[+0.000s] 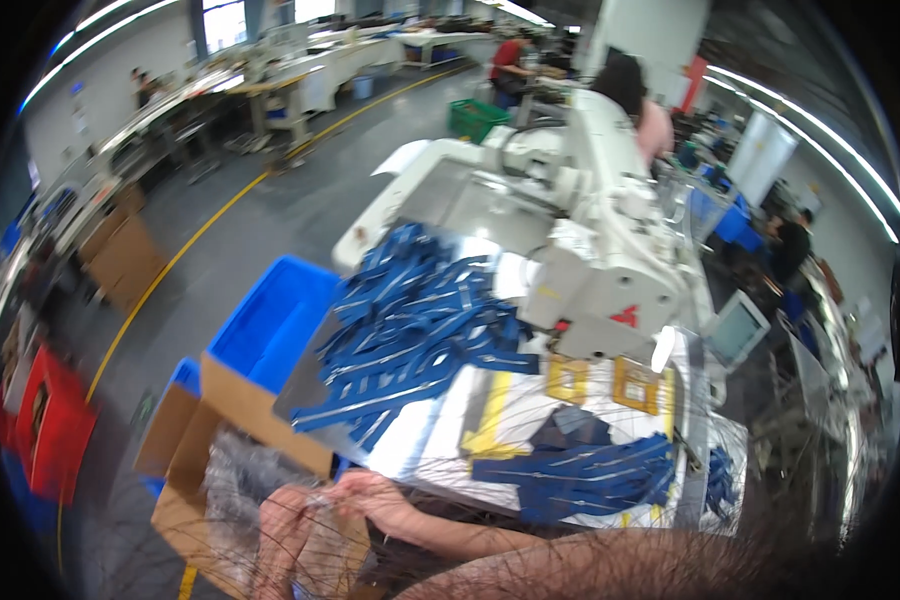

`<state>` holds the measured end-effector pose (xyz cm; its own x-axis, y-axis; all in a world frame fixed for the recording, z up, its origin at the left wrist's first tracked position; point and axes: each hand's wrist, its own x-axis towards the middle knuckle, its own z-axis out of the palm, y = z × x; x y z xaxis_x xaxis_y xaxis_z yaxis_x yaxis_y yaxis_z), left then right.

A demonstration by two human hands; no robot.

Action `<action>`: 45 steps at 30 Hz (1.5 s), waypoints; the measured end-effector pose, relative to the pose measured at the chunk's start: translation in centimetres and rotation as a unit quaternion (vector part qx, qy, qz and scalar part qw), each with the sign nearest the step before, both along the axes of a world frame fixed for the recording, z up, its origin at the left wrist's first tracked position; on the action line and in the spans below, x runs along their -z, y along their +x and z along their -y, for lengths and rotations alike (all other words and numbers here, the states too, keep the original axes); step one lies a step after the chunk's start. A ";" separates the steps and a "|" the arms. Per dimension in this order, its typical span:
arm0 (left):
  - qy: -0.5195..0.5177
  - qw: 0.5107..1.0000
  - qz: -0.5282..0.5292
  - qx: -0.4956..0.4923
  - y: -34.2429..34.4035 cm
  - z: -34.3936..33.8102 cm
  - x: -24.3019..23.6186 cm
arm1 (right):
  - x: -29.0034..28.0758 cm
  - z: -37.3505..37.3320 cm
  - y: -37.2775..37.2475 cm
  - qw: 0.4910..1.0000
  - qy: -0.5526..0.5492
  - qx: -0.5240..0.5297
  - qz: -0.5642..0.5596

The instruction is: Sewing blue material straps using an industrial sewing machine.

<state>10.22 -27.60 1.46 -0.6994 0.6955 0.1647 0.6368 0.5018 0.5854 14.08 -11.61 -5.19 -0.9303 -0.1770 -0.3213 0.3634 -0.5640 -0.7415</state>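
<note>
My left hand and my right hand meet at the lower left, fingertips pinched close together. Between them shows a small, pale, see-through bit that looks like part of the crumpled clear plastic bag; blur hides its exact shape. The bag lies in an open cardboard box beneath my hands. My right forearm crosses in front of the machine table. On that table, a heap of blue fabric strips with pale lines lies at the left, and a smaller stack of blue strips lies nearer me.
A large white sewing machine stands over the table, with two yellow frames below its head. Left of the table is a blue plastic bin. A red bin is on the floor farther left. Other people work in the background.
</note>
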 end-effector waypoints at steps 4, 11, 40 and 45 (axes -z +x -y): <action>0.006 1.000 0.009 0.000 -0.8 -1.5 0.6 | 0.5 -0.9 -0.6 0.992 0.072 -0.047 -0.093; 0.011 1.000 0.011 0.013 -2.3 -3.0 1.5 | 0.7 -1.6 -1.4 0.992 0.077 0.000 -0.100; -0.274 0.748 -0.102 -0.596 -16.8 32.0 23.8 | -8.3 -16.6 12.5 0.937 -0.069 0.340 0.046; -0.304 0.696 -0.199 -0.619 -17.2 32.6 23.8 | -7.7 -17.4 13.0 0.920 -0.210 0.323 -0.068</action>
<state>-6.97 -60.16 -22.36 -0.8076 -0.3749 0.4551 -0.4541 0.8878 -0.0745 27.06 5.77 2.51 -0.9117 0.3446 -0.2238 -0.2279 -0.8773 -0.4224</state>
